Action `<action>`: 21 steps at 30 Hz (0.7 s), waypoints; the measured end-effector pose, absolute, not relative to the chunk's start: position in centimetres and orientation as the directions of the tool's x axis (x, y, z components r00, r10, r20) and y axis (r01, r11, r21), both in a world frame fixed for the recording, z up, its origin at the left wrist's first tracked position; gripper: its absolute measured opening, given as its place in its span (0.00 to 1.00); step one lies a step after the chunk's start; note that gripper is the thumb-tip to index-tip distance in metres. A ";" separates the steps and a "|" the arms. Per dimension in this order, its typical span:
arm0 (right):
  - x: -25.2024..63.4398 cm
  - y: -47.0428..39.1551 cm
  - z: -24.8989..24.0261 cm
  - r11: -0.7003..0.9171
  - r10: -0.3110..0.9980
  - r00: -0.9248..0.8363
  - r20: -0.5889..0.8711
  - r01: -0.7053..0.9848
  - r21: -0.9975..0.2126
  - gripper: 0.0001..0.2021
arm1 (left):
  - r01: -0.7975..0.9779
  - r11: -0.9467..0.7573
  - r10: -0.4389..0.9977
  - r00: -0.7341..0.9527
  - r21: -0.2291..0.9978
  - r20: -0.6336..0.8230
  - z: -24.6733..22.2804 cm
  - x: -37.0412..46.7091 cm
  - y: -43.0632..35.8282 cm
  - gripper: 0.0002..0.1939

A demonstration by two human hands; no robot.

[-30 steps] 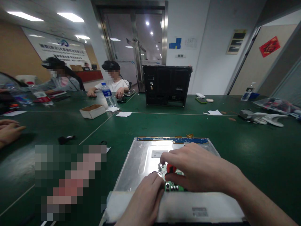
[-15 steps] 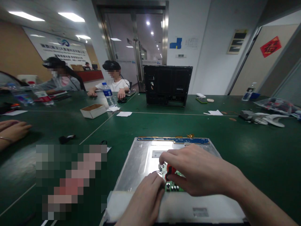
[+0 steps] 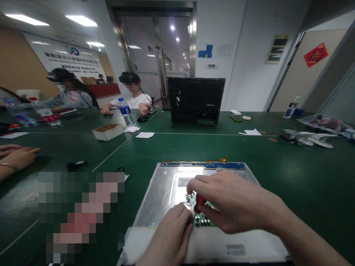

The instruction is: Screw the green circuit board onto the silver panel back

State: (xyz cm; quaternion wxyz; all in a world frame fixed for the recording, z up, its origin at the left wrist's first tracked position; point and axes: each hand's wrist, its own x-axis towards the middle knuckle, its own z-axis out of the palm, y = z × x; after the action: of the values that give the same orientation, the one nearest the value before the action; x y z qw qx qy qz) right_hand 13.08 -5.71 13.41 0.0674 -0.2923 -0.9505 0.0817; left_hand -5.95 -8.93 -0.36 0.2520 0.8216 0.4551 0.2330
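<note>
A silver display panel (image 3: 155, 199) lies in front of me, with a green circuit board (image 3: 206, 221) on its middle and a blue strip board (image 3: 188, 165) along its far edge. My right hand (image 3: 230, 201) grips a red and black screwdriver (image 3: 199, 203), its shaft slanting down to the green board. My left hand (image 3: 173, 223) rests on the panel at the board's left side. Its fingers are closed by the screwdriver's tip; what they pinch, if anything, is hidden. A thin wire (image 3: 183, 203) shows just above them.
A black monitor back (image 3: 195, 99) stands across the green table (image 3: 277, 177). A white box (image 3: 108, 133) and a water bottle (image 3: 126, 112) are further left. Another person's hand (image 3: 19, 159) rests at the left edge. Grey and white parts (image 3: 307, 137) lie at the right.
The whole view has shifted slightly. The screwdriver handle seems turned a little in my right hand; both hands keep their places over the circuit board.
</note>
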 end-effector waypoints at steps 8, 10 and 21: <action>12.7 -5.5 13.6 0.796 0.594 -0.801 0.075 0.572 -0.196 0.08 | 0.609 -0.494 0.852 0.482 0.621 0.205 -1.1 -6.1 -8.8 0.08; 12.9 -5.5 13.6 0.805 0.583 -0.808 0.081 0.561 -0.194 0.08 | 0.610 -0.495 0.852 0.481 0.619 0.208 -1.2 -6.1 -8.8 0.08; 12.8 -5.6 13.6 0.811 0.580 -0.810 0.091 0.562 -0.164 0.05 | 0.615 -0.484 0.851 0.495 0.622 0.173 -0.4 -6.1 -8.9 0.08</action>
State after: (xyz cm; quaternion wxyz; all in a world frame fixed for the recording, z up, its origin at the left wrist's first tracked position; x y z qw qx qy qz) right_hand 12.83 -5.56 13.57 0.0686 -0.3008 -0.9490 0.0644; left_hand -6.07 -8.92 -0.44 0.2486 0.8280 0.4428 0.2377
